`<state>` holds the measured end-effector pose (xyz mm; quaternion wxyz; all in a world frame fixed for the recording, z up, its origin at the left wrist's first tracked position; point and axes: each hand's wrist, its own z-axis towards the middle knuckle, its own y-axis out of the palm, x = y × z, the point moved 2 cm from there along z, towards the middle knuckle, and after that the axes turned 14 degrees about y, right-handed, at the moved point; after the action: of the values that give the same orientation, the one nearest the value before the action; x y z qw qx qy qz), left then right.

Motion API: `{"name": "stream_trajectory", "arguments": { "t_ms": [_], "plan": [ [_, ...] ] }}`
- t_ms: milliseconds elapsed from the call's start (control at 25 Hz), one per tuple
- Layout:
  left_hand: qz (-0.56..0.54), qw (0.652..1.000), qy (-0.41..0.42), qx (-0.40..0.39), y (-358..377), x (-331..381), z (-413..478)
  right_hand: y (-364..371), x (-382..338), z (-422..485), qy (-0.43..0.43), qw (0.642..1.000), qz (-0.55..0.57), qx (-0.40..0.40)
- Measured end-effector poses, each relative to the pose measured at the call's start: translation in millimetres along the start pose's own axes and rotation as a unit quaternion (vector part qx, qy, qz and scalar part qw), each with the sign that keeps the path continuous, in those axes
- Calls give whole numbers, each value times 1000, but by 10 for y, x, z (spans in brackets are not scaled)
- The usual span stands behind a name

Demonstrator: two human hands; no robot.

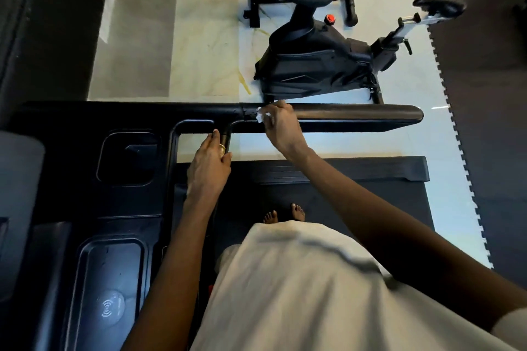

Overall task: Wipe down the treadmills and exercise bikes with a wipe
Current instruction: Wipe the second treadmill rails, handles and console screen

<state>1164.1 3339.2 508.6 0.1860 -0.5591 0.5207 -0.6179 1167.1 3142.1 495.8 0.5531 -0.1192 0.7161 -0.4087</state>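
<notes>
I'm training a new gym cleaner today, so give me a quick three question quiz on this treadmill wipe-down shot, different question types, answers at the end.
1. True or false: the right hand holds the wipe against the treadmill handrail.
2. What does the left hand grip? A) a towel B) the short bar below the handrail C) a spray bottle
3. Fill in: the knob on top of the exercise bike beyond the rail is ___.
Key: 1 true; 2 B; 3 red.
</notes>
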Motion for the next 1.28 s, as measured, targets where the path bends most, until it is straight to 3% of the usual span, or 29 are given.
{"name": "stream_trajectory", "arguments": {
  "t_ms": [120,320,520,680,840,1000,1200,1280],
  "plan": [
    [5,1000,-23,2,-4,22,-77,170,-112,-28,-74,996,-17,-43],
    [-7,997,-81,4,34,34,-349,232,-94,53,-36,999,-7,-30],
    [-21,993,-116,31,58,89,-483,340,-443,-7,-197,970,-38,-140],
    [16,988,-143,56,106,154,-561,314,-434,183,-181,971,-52,-149],
    [68,978,-141,140,241,259,-660,434,-420,-9,-277,928,-60,-242],
    [104,951,-197,214,370,329,-851,518,-317,241,-218,944,-60,-240],
    [135,930,-264,218,505,440,-944,399,-396,-56,-337,900,-16,-277],
    [123,924,-282,226,490,434,-947,407,-349,148,-301,913,-29,-273]
  ]
}}
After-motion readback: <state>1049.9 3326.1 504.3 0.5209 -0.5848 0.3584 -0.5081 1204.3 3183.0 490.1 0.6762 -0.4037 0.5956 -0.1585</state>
